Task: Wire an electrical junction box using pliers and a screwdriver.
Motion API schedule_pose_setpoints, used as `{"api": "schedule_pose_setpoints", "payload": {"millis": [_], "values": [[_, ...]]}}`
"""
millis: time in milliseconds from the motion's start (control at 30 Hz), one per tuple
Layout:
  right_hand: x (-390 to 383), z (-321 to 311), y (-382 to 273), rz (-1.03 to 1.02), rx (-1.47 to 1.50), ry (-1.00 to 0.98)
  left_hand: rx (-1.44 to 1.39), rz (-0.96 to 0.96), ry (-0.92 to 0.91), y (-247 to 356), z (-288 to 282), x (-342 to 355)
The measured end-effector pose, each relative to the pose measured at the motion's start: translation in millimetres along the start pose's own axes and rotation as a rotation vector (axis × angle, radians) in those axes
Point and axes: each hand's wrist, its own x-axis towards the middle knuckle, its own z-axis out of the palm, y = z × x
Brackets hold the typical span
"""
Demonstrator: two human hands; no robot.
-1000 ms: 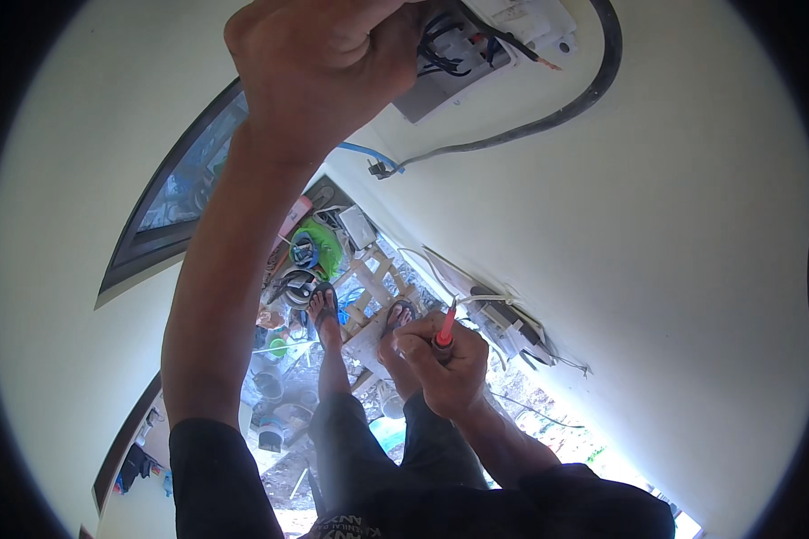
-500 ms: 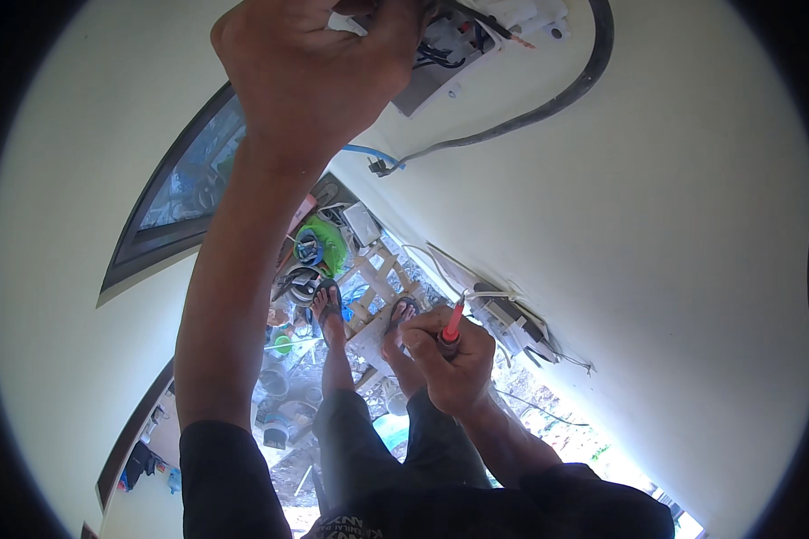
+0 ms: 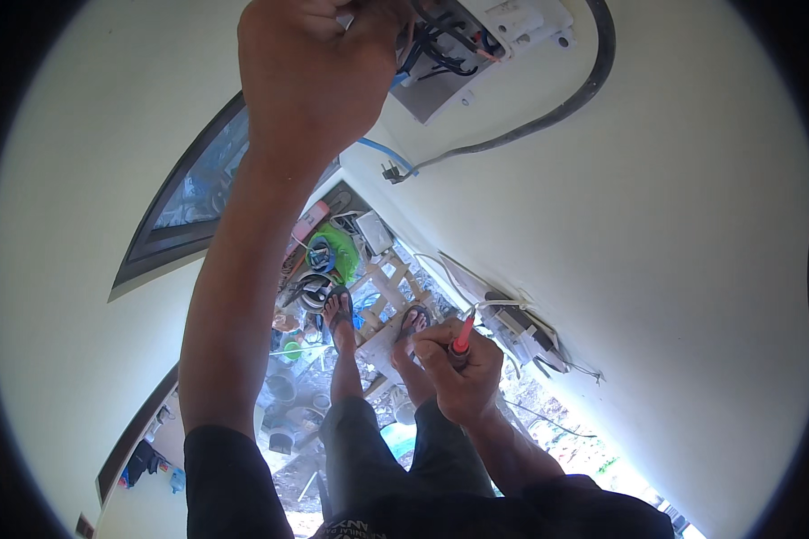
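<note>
My left hand (image 3: 319,81) is raised to an open electrical box (image 3: 431,103) on the wall, at the top of the view. Its fingers are closed beside a bundle of black wires (image 3: 445,49); the fingertips and whatever they hold are hidden. Just right of the wires, a bare copper end (image 3: 487,55) shows. Lower down, in front of my body, my right hand (image 3: 463,382) is wrapped round a screwdriver (image 3: 464,333) with a red shaft and a thin metal tip pointing up. That tool stays well apart from the box.
A thick grey cable (image 3: 548,117) loops along the wall, near a dangling black plug (image 3: 393,173). Another box with loose wires (image 3: 521,328) is mounted lower down. My sandalled feet stand on a wooden platform (image 3: 382,355) above cluttered ground. A dark-framed window (image 3: 189,193) is at left.
My left hand has shifted slightly right and down from the box's wires, which now show more. The view has tilted a little. My right hand still holds the screwdriver.
</note>
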Motion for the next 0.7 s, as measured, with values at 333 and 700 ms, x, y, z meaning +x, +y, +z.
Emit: {"api": "schedule_pose_setpoints", "payload": {"millis": [333, 700], "values": [[11, 5, -13, 0.062, 0.169, -0.183, 0.171, 0.204, 0.017, -27, -5, -4], [69, 71, -52, 0.113, 0.390, -0.160, 0.233, 0.142, -0.259, -10, -30, 13]]}}
